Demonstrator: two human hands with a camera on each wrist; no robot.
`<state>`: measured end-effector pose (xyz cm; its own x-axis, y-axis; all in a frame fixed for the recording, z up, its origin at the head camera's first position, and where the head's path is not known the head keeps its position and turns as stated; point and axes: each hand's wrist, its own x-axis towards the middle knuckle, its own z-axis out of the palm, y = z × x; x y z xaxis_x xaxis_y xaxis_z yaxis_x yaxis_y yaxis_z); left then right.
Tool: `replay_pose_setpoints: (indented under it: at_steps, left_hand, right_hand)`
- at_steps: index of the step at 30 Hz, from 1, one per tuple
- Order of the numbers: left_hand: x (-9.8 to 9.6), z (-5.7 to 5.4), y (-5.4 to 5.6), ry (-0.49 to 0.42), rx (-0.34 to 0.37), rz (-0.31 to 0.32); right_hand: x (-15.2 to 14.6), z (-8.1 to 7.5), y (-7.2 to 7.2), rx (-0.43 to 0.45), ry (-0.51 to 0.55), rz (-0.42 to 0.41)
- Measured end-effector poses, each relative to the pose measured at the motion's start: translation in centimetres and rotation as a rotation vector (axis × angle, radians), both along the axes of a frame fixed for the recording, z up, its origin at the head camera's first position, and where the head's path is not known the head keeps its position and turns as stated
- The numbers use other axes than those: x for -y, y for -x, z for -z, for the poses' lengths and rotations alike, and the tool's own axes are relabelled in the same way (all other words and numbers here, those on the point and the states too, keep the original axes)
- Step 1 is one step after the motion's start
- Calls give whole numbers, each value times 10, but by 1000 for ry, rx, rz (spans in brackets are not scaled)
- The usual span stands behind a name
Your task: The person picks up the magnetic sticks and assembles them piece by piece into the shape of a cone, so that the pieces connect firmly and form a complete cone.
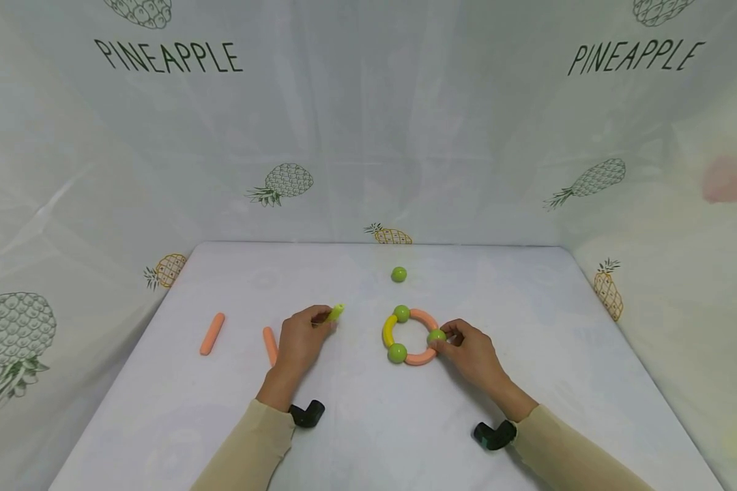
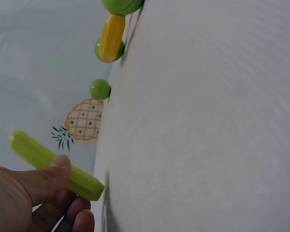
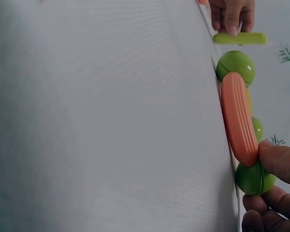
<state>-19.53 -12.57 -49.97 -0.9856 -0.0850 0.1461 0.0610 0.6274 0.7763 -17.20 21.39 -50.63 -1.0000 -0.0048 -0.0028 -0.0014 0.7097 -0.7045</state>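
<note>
Between thumb and fingers, my left hand pinches a lime-green stick, raised at a slant over the white table in the left wrist view. My right hand grips a green ball at the right side of a ring lying on the table. Curved pieces joined by balls make up this ring: a yellow curve on the left, an orange curve at the upper right and another orange curve at the lower right. Two more green balls, an upper ball and a lower ball, sit at its left.
Behind the ring lies a loose green ball. On the left are an orange stick and a second orange stick, partly hidden by my left hand. The white table meets a pineapple-print curtain at its back edge.
</note>
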Motion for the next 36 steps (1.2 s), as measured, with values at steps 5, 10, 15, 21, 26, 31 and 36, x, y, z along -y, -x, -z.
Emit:
replay_pose_setpoints:
  at_steps: [5,10,15,21,26,31,36]
  left_hand:
    - [-5,-4,4,-67,19,12]
    - [-21,-14,11,-103,34,52]
    - [-44,-23,21,-108,39,98]
    - [-69,-27,35,-123,65,139]
    - [-85,-27,42,-126,77,162]
    - [-94,-26,45,-126,88,182]
    - [-97,-23,45,-120,98,189]
  right_hand:
    - [2,-1,0,-1,6,-3]
    - [6,-3,2,4,22,-8]
    - [10,-2,4,14,19,-14]
    - [12,-1,6,9,7,-8]
    - [12,-1,6,10,10,-6]
    - [13,-2,5,9,18,-7]
    - [13,-2,4,8,23,-9]
